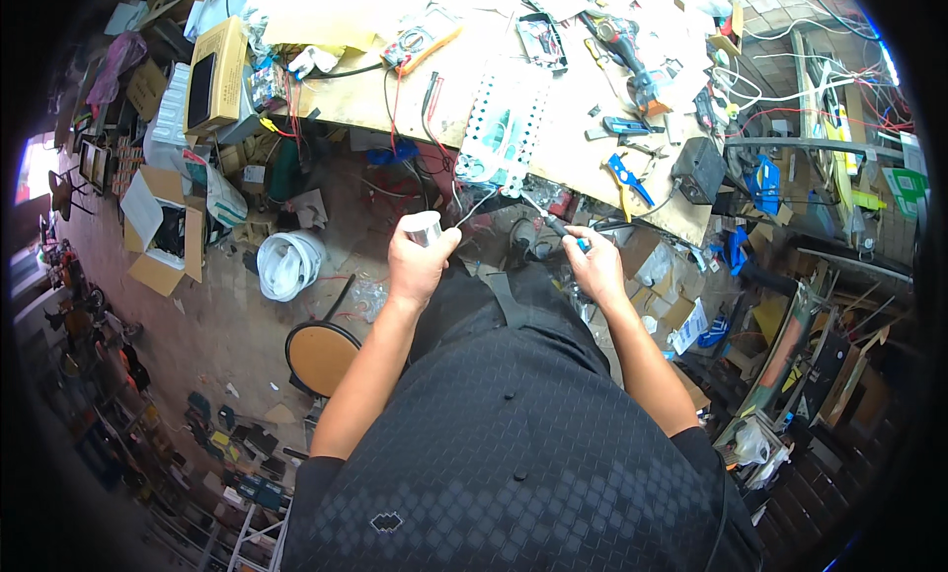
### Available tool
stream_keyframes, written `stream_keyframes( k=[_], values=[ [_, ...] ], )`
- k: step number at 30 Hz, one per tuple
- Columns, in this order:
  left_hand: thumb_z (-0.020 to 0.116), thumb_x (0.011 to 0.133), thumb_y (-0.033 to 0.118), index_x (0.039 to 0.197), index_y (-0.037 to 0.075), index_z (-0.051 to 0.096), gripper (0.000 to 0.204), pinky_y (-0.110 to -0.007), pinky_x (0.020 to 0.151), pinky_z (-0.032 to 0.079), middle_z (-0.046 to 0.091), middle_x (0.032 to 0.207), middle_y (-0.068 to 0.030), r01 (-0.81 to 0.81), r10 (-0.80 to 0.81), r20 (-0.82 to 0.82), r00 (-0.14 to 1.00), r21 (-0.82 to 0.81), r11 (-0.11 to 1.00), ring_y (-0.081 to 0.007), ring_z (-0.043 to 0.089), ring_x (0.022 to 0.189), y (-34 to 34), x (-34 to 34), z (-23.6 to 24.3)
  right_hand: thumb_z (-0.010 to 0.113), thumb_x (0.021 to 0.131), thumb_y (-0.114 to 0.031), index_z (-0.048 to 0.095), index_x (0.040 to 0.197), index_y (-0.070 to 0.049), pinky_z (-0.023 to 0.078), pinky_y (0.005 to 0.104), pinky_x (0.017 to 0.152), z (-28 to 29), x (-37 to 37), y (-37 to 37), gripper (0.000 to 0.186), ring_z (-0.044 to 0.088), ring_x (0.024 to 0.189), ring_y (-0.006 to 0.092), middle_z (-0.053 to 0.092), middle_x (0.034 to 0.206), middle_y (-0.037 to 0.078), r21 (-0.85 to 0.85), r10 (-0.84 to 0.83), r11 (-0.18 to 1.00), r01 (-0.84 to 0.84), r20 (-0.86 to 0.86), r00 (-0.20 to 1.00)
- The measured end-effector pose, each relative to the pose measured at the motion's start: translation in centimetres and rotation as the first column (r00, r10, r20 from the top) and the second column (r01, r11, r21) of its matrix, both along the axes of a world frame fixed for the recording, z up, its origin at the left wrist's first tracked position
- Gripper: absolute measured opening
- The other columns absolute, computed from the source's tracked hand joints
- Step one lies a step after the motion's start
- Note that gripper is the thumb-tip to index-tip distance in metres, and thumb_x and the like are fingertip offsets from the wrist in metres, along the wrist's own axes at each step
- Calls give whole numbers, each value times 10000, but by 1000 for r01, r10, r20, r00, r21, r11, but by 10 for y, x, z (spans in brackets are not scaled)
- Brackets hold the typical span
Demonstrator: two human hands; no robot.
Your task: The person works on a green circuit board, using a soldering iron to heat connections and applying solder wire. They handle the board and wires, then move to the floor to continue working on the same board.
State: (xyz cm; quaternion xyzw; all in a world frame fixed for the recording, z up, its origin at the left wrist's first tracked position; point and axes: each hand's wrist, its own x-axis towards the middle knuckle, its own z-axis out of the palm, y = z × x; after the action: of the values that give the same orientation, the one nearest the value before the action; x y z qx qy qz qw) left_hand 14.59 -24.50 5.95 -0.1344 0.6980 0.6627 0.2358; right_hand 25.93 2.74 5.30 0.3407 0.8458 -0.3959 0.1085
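The soldering iron (pixel 558 226) is clamped in the grip of the right hand (pixel 595 266) just below the desk's (pixel 553 127) near edge, its long axis pointed up-left toward the white panel (pixel 504 127), while the solder spool (pixel 425 226) is clasped in the left hand (pixel 420 261) beside it.

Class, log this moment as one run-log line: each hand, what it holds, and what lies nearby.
left hand: holds solder spool | right hand: grips soldering iron | nearby: white perforated panel on workbench
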Motion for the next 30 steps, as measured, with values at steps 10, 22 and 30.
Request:
stream_keyframes(
  k=[10, 22, 30],
  values=[
    [843, 802, 150, 1129, -7, 588, 443, -258, 531, 478, 617, 814, -36, 5, -6, -15, 1000, -74, 997, -94, 565, 588, 29, 18, -6, 703, 924, -356, 751, 1161, -190, 471, 374, 556, -25, 8, 1, 294, 585, 518, 186, 554, 536, 47, 45, 51, 998, -48, -65, 997],
    [830, 813, 123, 1177, -15, 575, 465, -246, 535, 470, 609, 806, -26, -41, 40, -23, 999, -57, 998, -86, 555, 580, 35, 29, -1, 683, 924, -374, 748, 1158, -180, 552, 415, 717, -18, -9, 9, 312, 716, 761, 291, 701, 731, 126, -1, 101, 995, -101, 27, 995],
    [826, 815, 123, 1180, -17, 578, 463, -248, 533, 472, 611, 806, -24, -41, 41, -7, 999, -67, 997, -86, 558, 586, 40, 20, 2, 681, 927, -383, 749, 1156, -186, 555, 422, 728, -17, -10, 12, 310, 720, 773, 299, 701, 725, 127, 19, 129, 991, -130, 36, 991]
  ],
)
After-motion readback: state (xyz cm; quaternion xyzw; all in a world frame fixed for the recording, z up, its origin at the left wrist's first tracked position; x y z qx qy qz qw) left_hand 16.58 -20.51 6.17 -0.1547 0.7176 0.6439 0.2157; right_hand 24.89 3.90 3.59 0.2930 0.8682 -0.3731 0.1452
